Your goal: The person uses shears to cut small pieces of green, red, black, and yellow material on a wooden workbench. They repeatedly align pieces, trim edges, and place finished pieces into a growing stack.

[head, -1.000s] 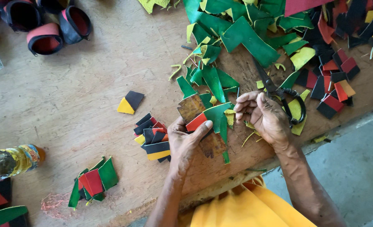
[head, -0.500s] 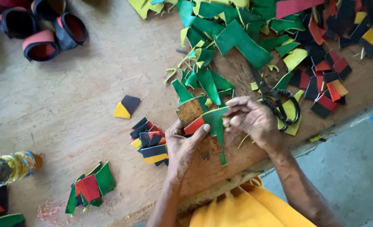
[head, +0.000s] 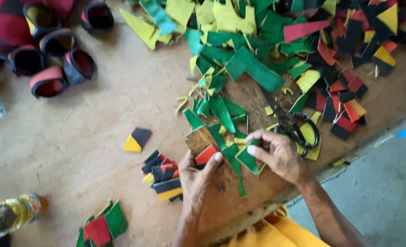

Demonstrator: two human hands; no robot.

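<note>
At lower centre of the frame, the left hand (head: pixel 197 176) pinched one red piece (head: pixel 206 154) against one brown template (head: pixel 199 139); the right hand (head: pixel 278 155) gripped one green scrap (head: pixel 247 158), beside one pair of scissors (head: pixel 292 124)

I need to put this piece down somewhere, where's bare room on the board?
Bare wood lies between the fabric bands at upper left and the black-and-yellow piece, and along the left edge above the bottle. It is crowded around the scrap heap, the scissors and the stack beside the left hand.
</note>
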